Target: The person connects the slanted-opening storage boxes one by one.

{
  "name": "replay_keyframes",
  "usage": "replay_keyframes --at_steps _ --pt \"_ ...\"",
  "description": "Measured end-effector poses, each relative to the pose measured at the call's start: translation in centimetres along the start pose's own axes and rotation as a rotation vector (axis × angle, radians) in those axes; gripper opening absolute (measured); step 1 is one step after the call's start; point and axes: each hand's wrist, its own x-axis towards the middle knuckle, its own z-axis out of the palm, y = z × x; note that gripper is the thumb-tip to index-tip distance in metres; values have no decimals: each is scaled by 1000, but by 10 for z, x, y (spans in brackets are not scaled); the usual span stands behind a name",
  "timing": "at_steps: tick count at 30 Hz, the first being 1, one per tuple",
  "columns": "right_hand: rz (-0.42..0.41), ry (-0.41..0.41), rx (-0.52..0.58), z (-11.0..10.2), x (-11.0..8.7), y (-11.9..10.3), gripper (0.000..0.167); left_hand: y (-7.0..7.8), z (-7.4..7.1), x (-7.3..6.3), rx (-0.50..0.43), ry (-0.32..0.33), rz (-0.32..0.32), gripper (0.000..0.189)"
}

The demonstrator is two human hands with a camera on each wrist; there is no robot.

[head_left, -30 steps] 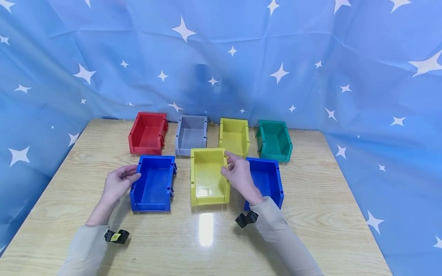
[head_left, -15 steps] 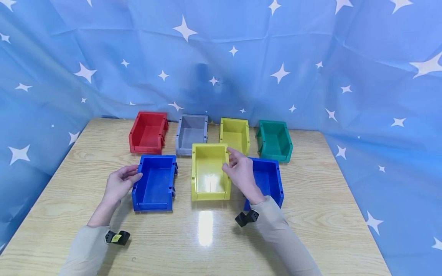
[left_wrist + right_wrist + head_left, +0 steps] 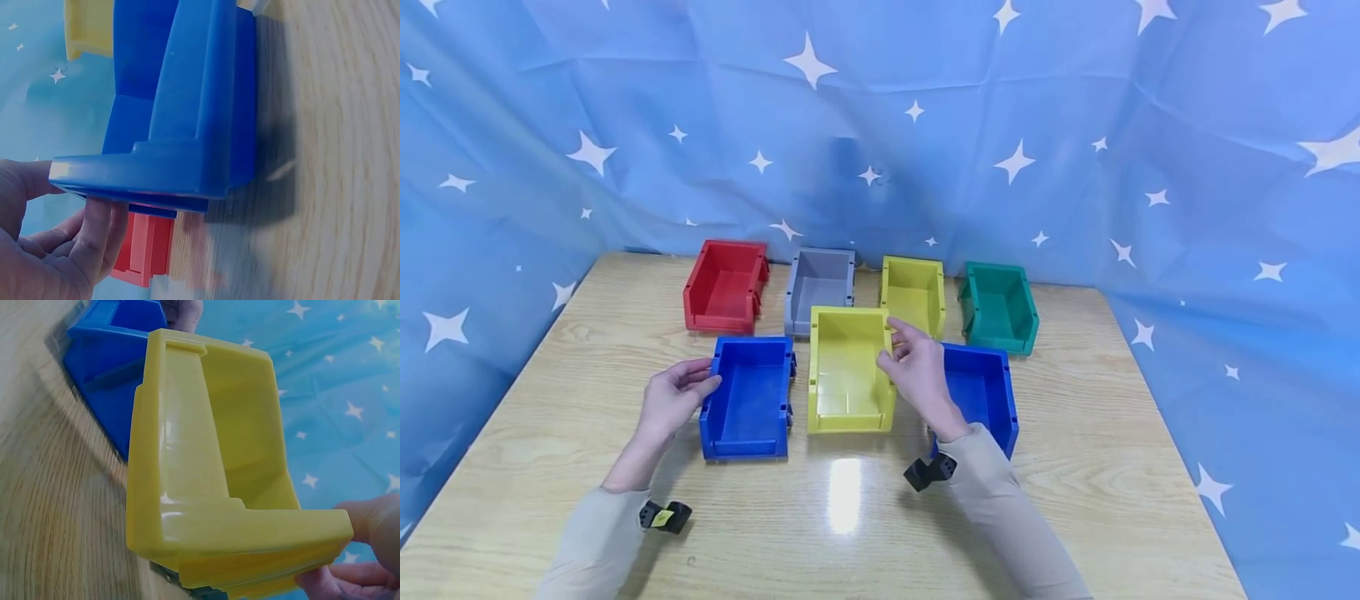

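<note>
In the head view, my left hand (image 3: 673, 400) pinches the left side wall of a blue storage bin (image 3: 749, 400) at left of centre. The left wrist view shows the thumb and fingers on either side of that bin's rim (image 3: 125, 172), with a shadow beside it on the wood. My right hand (image 3: 920, 371) pinches the right wall of a large yellow storage bin (image 3: 850, 423), which appears to be above the table. Its front lip (image 3: 194, 425) fills the middle of the right wrist view. Both held bins have nothing inside.
A back row holds a red bin (image 3: 722, 287), a grey bin (image 3: 820, 283), a smaller-looking yellow bin (image 3: 913, 283) and a green bin (image 3: 997, 308). Partly behind my right hand stands another blue bin (image 3: 977, 387). A starred blue curtain (image 3: 880, 125) borders the wooden table (image 3: 1097, 467).
The held blue bin has moved rightward with my left hand. The held yellow bin has shifted away from me and slightly left, narrowing the gap between the two. The other bins stay put.
</note>
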Motion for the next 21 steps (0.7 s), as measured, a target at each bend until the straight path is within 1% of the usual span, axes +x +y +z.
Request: replay_keyframes --at_steps 10,16,21 --pt "19 0 -5 3 1 -2 42 2 8 1 -5 -34 -6 42" --pt "24 -19 -3 5 0 1 43 2 12 2 -21 -29 -2 41" --pt "29 -32 -9 7 -1 2 43 1 13 1 -27 -27 -4 41"
